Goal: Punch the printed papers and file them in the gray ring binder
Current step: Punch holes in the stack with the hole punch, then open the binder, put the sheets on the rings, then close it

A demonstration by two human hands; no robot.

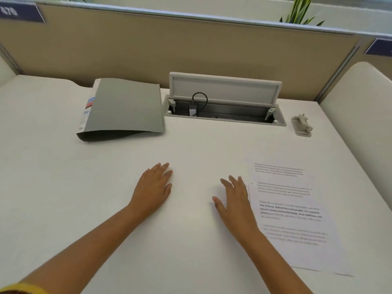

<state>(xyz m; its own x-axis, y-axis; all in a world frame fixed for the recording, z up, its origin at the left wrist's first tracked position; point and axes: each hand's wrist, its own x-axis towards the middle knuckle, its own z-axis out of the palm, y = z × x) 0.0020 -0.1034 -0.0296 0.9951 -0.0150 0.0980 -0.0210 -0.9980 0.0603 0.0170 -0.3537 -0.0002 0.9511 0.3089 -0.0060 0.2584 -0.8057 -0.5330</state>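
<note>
One white, matte, flat desk top [191,145], bounded at its far edge by one tan fabric partition panel [191,45] with a metal cap rail.

One gray plastic ring binder [125,107], closed, lying flat near the far edge, left of centre; spine to the left bearing one printed label, front cover bowed slightly upward along its near edge.

One stack of white printed paper sheets [297,219], rectangular, black text in paragraphs, lying flat by the right edge toward the near side; the number of sheets cannot be told, though offset edges show at the near end.

One small gray metal hole punch [302,125], near the far right corner, well apart from the sheets and the binder.

One recessed cable box [224,113] at the far edge, centre, its white rectangular lid [224,89] raised; one black cable [199,100] looped inside.

Two bare hands. Left hand [153,187]: palm down, fingers extended together, resting flat on the desk centre, gripping nothing. Right hand [235,200]: palm down, fingers spread, empty, just beside the left edge of the sheets; contact with them cannot be told.

One green leafy plant [301,11] beyond the partition, right.
</note>
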